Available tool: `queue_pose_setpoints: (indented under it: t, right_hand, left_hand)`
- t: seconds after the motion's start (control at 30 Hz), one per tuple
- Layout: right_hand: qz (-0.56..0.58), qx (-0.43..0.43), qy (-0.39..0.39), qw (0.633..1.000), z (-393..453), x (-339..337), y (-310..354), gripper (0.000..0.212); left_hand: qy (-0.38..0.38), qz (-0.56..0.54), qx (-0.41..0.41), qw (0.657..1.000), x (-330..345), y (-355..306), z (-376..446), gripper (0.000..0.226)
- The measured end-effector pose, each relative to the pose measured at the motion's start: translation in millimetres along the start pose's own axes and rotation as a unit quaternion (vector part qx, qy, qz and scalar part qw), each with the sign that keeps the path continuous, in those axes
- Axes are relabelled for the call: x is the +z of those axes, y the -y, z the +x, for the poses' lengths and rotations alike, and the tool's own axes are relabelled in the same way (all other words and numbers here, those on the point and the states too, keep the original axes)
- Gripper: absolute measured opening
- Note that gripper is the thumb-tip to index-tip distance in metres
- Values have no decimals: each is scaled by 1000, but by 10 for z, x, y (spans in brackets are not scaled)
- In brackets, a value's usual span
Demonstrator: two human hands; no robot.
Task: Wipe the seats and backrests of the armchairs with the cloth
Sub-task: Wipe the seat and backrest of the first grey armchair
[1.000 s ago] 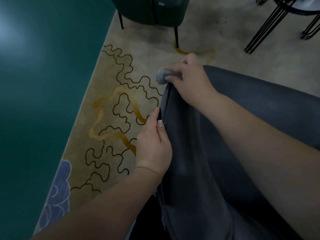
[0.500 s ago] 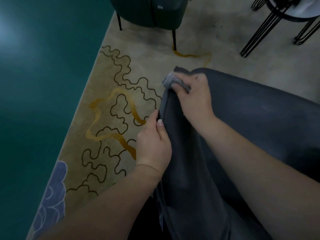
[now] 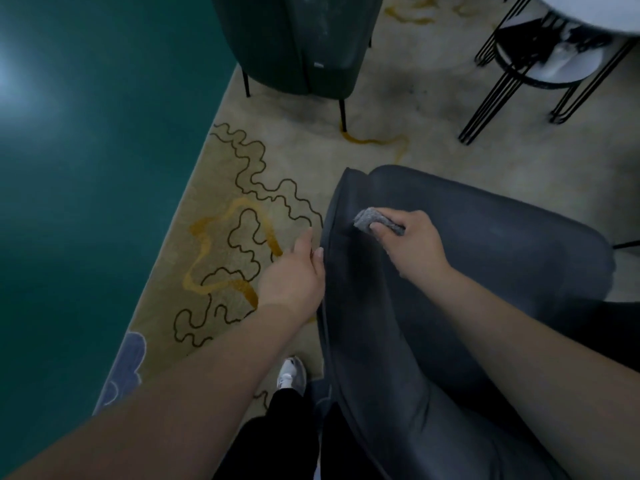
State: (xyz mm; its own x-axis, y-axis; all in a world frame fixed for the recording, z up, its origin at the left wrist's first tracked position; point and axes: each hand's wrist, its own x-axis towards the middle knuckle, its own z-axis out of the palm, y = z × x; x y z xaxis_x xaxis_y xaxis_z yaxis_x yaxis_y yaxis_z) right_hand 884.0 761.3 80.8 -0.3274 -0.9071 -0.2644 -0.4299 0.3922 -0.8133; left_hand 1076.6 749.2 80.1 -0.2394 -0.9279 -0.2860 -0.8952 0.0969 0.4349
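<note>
While the left hand [image 3: 294, 277] pinches the armchair [image 3: 450, 258] edge between thumb and curled fingers, the right hand [image 3: 410, 242] grips the folded cloth [image 3: 372, 221] just beyond its fingertips on the backrest; advisable: steady pressure, overlapping strokes along the seam

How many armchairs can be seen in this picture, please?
2. The grey armchair is near, under both hands, with the cloth pressed on it. The green armchair stands farther back, at the top, partly cut off by the frame. Others may be outside the view.
</note>
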Motion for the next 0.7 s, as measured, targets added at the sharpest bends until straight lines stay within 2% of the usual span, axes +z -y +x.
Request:
queue_pose_setpoints:
  t: [0.23, 0.4, 0.5, 0.7]
  right_hand:
    - [0, -2, -56, 998, -243, -1, 345, 24]
    - [-5, 1, -66, 998, -179, 224, 766, 24]
    - [7, -24, -101, 995, -104, 501, 1088, 22]
    - [12, -10, -136, 991, 133, 993, 1569, 19]
  left_hand:
    - [45, 120, 74, 989, -635, 340, 14, 50]
    - [67, 206, 123, 969, -1083, 713, 226, 54]
    - [62, 224, 161, 959, -1401, 1019, 440, 56]
    - [55, 254, 206, 943, -1937, 1457, 865, 56]
